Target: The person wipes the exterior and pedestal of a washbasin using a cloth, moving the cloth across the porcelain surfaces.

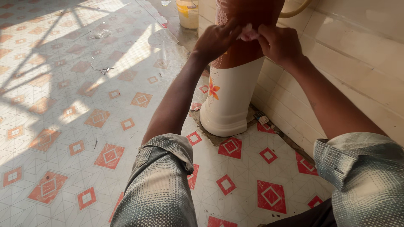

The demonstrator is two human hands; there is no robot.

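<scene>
Glossy diamond-patterned floor tiles (105,126) surround a smooth ceramic pedestal (229,105), its top cut off, where left hand (214,40) and right hand (280,42) pinch a half-hidden pink cloth (248,33).

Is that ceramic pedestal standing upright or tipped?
Upright: the pedestal sits base-flat on the floor against the wall, with both hands on it.

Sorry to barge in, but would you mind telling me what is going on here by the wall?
A person crouches on the patterned floor before a tall pedestal, brown above and cream below, standing against the tiled wall. Both hands are on its brown part: the left hand and right hand press a small pink cloth between them. A yellow bucket stands further back.
</scene>
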